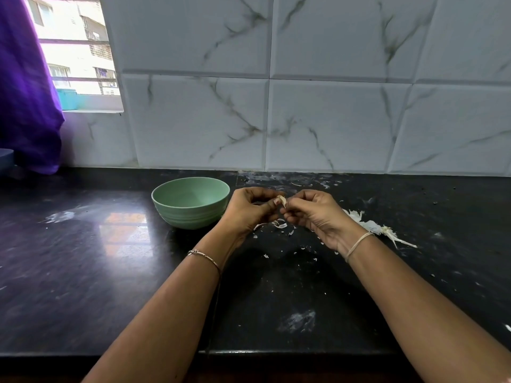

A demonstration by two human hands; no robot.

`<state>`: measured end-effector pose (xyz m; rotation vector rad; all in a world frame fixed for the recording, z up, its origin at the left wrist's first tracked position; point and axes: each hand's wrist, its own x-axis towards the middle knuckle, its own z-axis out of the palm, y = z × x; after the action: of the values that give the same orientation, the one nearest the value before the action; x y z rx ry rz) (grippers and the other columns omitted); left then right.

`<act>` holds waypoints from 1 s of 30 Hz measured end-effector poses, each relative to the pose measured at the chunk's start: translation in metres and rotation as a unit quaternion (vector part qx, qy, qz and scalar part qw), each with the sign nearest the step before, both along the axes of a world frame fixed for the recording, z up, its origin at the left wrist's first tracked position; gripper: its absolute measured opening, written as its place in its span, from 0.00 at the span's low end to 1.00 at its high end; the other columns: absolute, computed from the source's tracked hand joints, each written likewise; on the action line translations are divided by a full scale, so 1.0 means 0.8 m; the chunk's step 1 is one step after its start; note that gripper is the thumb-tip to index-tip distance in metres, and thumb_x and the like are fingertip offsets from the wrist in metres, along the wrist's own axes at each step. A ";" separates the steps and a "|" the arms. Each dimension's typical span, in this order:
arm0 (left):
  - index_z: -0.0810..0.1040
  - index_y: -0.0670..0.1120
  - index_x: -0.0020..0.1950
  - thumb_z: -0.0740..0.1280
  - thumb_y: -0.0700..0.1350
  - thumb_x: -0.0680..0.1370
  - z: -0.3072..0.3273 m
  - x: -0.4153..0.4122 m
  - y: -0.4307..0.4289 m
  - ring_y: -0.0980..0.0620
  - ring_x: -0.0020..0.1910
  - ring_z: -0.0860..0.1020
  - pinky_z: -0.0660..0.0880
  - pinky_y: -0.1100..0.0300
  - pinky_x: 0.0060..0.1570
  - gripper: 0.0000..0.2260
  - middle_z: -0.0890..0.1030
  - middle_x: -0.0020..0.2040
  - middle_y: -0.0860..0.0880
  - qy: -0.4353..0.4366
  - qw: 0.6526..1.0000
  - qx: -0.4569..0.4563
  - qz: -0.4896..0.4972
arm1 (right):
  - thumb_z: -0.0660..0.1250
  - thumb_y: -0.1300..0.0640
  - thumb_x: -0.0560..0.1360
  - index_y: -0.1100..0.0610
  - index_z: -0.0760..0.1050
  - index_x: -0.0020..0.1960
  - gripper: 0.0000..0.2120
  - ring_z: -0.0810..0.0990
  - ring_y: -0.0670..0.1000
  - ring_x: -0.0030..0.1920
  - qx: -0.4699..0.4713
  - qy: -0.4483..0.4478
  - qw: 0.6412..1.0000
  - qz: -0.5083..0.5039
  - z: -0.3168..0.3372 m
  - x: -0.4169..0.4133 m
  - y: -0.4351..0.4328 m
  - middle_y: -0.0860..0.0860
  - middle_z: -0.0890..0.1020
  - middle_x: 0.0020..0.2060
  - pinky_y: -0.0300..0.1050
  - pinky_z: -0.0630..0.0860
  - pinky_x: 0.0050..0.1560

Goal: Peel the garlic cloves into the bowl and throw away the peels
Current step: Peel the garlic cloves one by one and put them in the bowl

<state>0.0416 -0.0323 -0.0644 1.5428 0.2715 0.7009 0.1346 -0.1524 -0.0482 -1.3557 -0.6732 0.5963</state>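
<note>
Pale tiled wall (pixel 331 78) with grey veining across the upper frame. Dark, glossy bench (pixel 83 272) filling the lower half, smeared white in patches. Purple curtain (pixel 25 92) at far left, beside a window (pixel 74 51) in the upper left corner.

Green bowl (pixel 190 203) upright on the bench, left of centre, just beside the left hand (pixel 249 211). Both forearms reaching in from the bottom edge and meeting at centre frame above the bench. Thin bracelet (pixel 204 257) on the left wrist, pale thread (pixel 358 244) on the right.

Left hand and right hand (pixel 318 217) drawn together, fingertips touching. Grip on both sides narrow: curled fingers and thumbs pinching one garlic clove (pixel 282 200) between them, papery skin showing at its top. Clove held in the air, right of the bowl.

Heap of white peels (pixel 367 225) on the bench behind the right wrist. Small peel scraps (pixel 279 223) scattered under and around the hands.
</note>
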 end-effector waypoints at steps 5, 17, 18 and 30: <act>0.82 0.39 0.52 0.68 0.34 0.77 -0.002 0.003 0.003 0.52 0.35 0.81 0.80 0.58 0.43 0.06 0.84 0.41 0.42 0.003 0.998 0.053 0.018 | 0.67 0.67 0.75 0.63 0.77 0.42 0.03 0.80 0.49 0.31 0.010 0.063 0.998 0.028 0.002 0.002 0.000 0.57 0.82 0.33 0.36 0.80 0.33; 0.85 0.44 0.50 0.71 0.37 0.76 -0.005 0.009 0.010 0.33 0.48 0.82 0.79 0.39 0.53 0.06 0.85 0.45 0.39 0.007 0.991 0.124 0.048 | 0.66 0.68 0.76 0.62 0.77 0.38 0.08 0.79 0.48 0.33 0.032 0.099 0.993 0.051 0.002 0.002 -0.002 0.56 0.82 0.34 0.34 0.79 0.34; 0.85 0.45 0.50 0.71 0.37 0.76 -0.006 0.009 0.010 0.33 0.47 0.82 0.79 0.39 0.53 0.06 0.85 0.45 0.39 0.005 0.991 0.123 0.048 | 0.65 0.69 0.76 0.62 0.77 0.38 0.09 0.79 0.48 0.33 0.032 0.099 0.993 0.051 0.002 0.002 -0.002 0.56 0.81 0.34 0.34 0.79 0.34; 0.85 0.46 0.50 0.72 0.39 0.76 -0.005 0.010 0.010 0.39 0.45 0.84 0.81 0.44 0.49 0.06 0.86 0.43 0.44 0.009 0.986 0.155 0.056 | 0.67 0.65 0.76 0.63 0.79 0.43 0.04 0.79 0.47 0.32 0.025 0.101 0.994 0.042 0.003 0.002 -0.001 0.55 0.81 0.33 0.34 0.79 0.33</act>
<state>0.0496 -0.0246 -0.0687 1.8410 0.2735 0.8484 0.1362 -0.1532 -0.0455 -1.2072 -0.5781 0.7681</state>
